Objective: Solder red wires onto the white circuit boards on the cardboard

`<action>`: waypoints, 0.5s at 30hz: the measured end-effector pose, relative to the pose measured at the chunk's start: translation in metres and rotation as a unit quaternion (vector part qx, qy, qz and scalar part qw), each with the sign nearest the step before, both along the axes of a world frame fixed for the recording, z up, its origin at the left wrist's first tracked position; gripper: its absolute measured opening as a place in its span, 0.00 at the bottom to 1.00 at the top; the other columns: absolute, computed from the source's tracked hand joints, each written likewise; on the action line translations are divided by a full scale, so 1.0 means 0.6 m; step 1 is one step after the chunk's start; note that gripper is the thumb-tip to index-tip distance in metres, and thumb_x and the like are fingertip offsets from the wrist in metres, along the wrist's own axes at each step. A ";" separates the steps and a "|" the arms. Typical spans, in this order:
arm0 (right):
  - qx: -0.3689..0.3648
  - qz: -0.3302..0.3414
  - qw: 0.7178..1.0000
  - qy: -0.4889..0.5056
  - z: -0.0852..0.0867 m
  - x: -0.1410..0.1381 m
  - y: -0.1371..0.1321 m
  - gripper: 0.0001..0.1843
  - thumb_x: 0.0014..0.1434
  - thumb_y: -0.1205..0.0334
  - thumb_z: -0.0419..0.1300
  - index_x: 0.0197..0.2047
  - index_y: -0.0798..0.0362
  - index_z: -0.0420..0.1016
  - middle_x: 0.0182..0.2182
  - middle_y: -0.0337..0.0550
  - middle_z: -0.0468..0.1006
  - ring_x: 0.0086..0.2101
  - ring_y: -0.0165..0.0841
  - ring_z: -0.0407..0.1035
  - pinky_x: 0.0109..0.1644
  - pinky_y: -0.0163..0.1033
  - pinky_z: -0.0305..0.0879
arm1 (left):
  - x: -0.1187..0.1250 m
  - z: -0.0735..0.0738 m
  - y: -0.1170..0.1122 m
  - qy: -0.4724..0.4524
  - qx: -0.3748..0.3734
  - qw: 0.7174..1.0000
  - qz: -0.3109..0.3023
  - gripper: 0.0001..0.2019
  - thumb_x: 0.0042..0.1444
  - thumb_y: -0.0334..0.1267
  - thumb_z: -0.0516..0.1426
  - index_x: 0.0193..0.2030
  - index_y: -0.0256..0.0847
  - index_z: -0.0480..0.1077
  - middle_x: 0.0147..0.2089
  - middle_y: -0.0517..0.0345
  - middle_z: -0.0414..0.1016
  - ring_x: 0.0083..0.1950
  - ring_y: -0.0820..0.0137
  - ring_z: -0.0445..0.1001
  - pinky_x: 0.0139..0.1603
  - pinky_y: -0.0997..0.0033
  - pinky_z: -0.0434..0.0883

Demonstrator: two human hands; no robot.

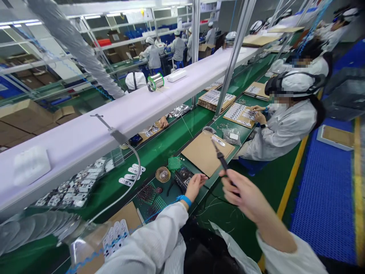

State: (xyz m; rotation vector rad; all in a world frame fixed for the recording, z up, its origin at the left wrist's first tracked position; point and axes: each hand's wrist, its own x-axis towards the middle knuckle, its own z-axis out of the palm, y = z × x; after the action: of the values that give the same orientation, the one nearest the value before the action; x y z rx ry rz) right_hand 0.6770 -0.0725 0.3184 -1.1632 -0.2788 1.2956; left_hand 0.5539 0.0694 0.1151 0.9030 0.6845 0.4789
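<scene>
On the long green desk (159,148) lies a cardboard sheet (203,154). The right hand (245,196), fingers closed round a soldering iron (221,158), holds its tip above the sheet. The left hand (195,186), fingers loosely parted, hovers just beside a black fixture (184,177).

My soldering iron (221,158) is a slim dark stick. I grip its lower end in my right hand (245,194), tip tilted up and away from me. The little black jig (184,177) sits flat on the green worktop (159,152), just beside my left hand (195,186).
</scene>
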 end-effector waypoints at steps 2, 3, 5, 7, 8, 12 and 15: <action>-0.053 0.003 0.996 -0.071 -0.007 0.051 -0.057 0.22 0.70 0.38 0.68 0.50 0.49 0.79 0.24 0.28 0.56 0.17 0.23 0.42 0.21 0.36 0.42 | -0.050 -0.005 -0.015 0.000 -0.014 0.999 0.037 0.22 0.73 0.57 0.64 0.57 0.38 0.79 0.60 0.45 0.83 0.63 0.55 0.81 0.69 0.45 0.77; -0.081 0.011 0.991 -0.103 -0.019 0.071 -0.074 0.23 0.71 0.36 0.66 0.50 0.49 0.80 0.23 0.28 0.56 0.17 0.24 0.42 0.20 0.37 0.40 | -0.077 -0.006 -0.025 0.000 -0.022 0.999 0.049 0.25 0.70 0.62 0.65 0.53 0.38 0.80 0.58 0.44 0.84 0.65 0.54 0.81 0.72 0.44 0.75; -0.147 0.050 0.973 -0.172 -0.055 0.092 -0.082 0.28 0.69 0.33 0.64 0.50 0.52 0.81 0.23 0.27 0.54 0.17 0.24 0.42 0.21 0.37 0.39 | -0.127 -0.004 -0.048 0.005 -0.040 0.997 0.059 0.30 0.62 0.68 0.69 0.49 0.39 0.82 0.57 0.41 0.86 0.67 0.51 0.81 0.76 0.44 0.71; -0.206 0.109 0.944 -0.234 -0.096 0.086 -0.064 0.30 0.66 0.31 0.65 0.46 0.54 0.82 0.21 0.25 0.50 0.18 0.25 0.43 0.22 0.35 0.39 | -0.162 -0.002 -0.072 0.015 -0.059 0.996 0.060 0.33 0.56 0.70 0.72 0.49 0.39 0.82 0.58 0.38 0.86 0.67 0.48 0.81 0.76 0.42 0.70; -0.217 0.131 0.935 -0.247 -0.115 0.074 -0.050 0.30 0.65 0.32 0.65 0.45 0.54 0.82 0.20 0.25 0.51 0.18 0.25 0.45 0.22 0.35 0.40 | -0.173 -0.001 -0.082 0.020 -0.066 0.996 0.062 0.34 0.55 0.71 0.72 0.49 0.39 0.83 0.59 0.37 0.85 0.68 0.47 0.80 0.76 0.42 0.70; -0.212 0.175 0.926 -0.261 -0.171 0.011 -0.004 0.27 0.70 0.36 0.60 0.47 0.54 0.82 0.20 0.27 0.56 0.19 0.27 0.50 0.23 0.34 0.45 | -0.188 -0.003 -0.085 0.037 -0.061 0.994 0.087 0.34 0.55 0.71 0.72 0.52 0.42 0.82 0.64 0.41 0.82 0.68 0.49 0.79 0.73 0.46 0.73; -0.216 0.209 0.911 -0.282 -0.203 -0.020 0.013 0.23 0.75 0.43 0.59 0.47 0.54 0.83 0.20 0.30 0.60 0.19 0.27 0.54 0.23 0.35 0.49 | -0.193 -0.006 -0.074 0.047 -0.044 0.993 0.097 0.32 0.58 0.70 0.71 0.52 0.41 0.83 0.54 0.46 0.81 0.62 0.55 0.79 0.69 0.51 0.75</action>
State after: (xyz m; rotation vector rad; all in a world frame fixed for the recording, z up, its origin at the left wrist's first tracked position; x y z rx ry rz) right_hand 0.6649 -0.0649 0.1966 -1.9362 -0.7212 1.4016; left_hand 0.4381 0.0250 0.1118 0.7841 0.8775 0.5764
